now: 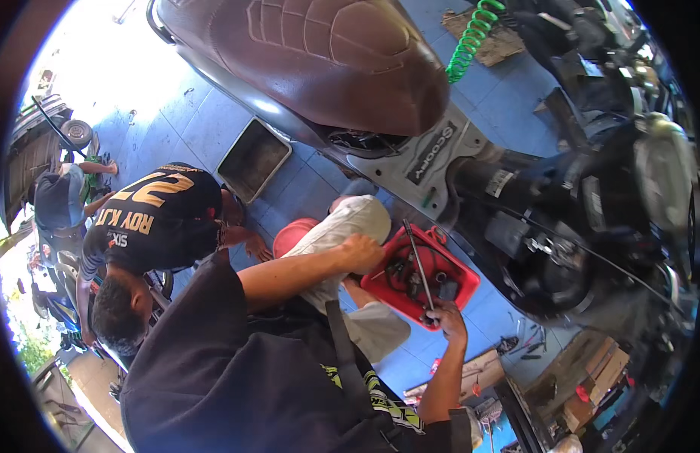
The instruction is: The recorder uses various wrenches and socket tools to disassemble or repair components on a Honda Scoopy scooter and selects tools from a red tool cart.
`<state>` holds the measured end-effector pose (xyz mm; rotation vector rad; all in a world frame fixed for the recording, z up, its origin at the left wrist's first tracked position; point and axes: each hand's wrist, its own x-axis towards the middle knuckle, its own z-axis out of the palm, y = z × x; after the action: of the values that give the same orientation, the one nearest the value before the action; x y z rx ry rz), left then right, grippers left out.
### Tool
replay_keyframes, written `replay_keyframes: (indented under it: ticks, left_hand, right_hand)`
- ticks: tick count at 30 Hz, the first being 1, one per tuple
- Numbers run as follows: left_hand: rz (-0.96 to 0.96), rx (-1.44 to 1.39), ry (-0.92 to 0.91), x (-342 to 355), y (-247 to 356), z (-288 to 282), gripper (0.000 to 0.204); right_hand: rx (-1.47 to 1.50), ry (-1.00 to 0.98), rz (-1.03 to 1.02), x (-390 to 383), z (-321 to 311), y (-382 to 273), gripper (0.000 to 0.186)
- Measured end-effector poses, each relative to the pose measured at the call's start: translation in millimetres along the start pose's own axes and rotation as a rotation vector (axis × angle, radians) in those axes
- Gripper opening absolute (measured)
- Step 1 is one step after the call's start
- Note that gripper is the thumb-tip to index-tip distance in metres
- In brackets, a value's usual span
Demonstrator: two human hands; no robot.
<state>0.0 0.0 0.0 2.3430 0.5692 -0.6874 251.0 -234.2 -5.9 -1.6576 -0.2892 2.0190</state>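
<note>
We see our left hand [359, 251] resting on the near rim of a red plastic tray [463, 273], its fingers curled over the edge; whether it truly grips the rim or only leans there we cannot tell. Our right hand [445, 315] is closed around the lower end of a long, thin metal tool [418, 264], which slants up across the tray. The tray is square with rounded corners and sits on the blue tiled floor [508, 98], just beside the scooter's dark engine side [546, 257]. Inside it lie small dark metal parts [446, 289].

Above, the scooter's brown seat [312, 53] shows padded, stitched panels over a grey body panel [410, 162]. A green coiled hose [471, 38] hangs near the seat's rear. A flat dark rectangular tray [253, 159] lies on the tiles to the left. Another person in a black printed shirt [157, 219] crouches beside us, 1 knee in light trousers [353, 219] bent near the red tray.
</note>
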Motion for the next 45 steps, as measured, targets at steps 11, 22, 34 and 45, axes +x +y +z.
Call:
replay_keyframes:
  ticks: [11, 22, 34, 45]
  left_hand:
    - [0.761, -0.117, 0.25, 143, -37, 61, 0.075]
    - [1.087, -0.185, 0.462, 109, -76, 76, 0.12]
    - [0.295, -0.806, 0.496, -70, -193, -6, 0.051]
    - [0.229, -0.864, 0.684, -103, -286, -25, 0.048]
  right_hand:
    - [0.275, 0.274, -0.64, 125, -2, 70, 0.032]
    - [0.338, 0.512, -0.766, 156, 133, 3, 0.033]
    - [0.059, 0.238, -0.834, 215, 213, -109, 0.029]
    - [0.03, 0.693, -0.551, 310, 99, -189, 0.037]
